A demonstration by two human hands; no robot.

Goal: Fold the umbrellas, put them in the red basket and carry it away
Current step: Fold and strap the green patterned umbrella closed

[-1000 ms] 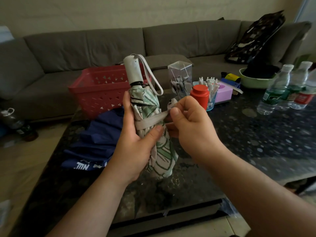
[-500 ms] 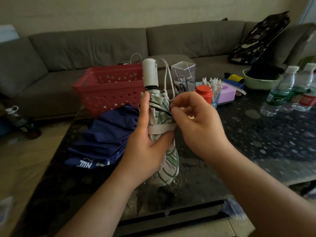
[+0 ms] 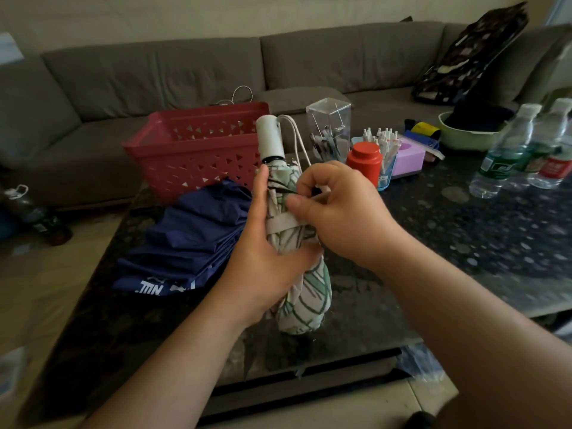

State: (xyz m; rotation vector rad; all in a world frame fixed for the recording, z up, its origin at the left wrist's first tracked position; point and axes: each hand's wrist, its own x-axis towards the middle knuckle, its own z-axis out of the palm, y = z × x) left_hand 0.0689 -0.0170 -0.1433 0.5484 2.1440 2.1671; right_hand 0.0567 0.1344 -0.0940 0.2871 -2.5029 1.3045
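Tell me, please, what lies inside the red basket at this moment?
Through the open top of the red basket, only its far inner wall with triangular holes shows; no umbrella is visible in it. Its near wall hides the floor, so anything lying low cannot be seen.

The folded umbrella (image 3: pixel 294 243) has swung from tilted to nearly upright in her left hand (image 3: pixel 269 261). The strap (image 3: pixel 280 224), pulled out sideways a second ago, now lies wrapped around it, right hand (image 3: pixel 337 212) pressing there.
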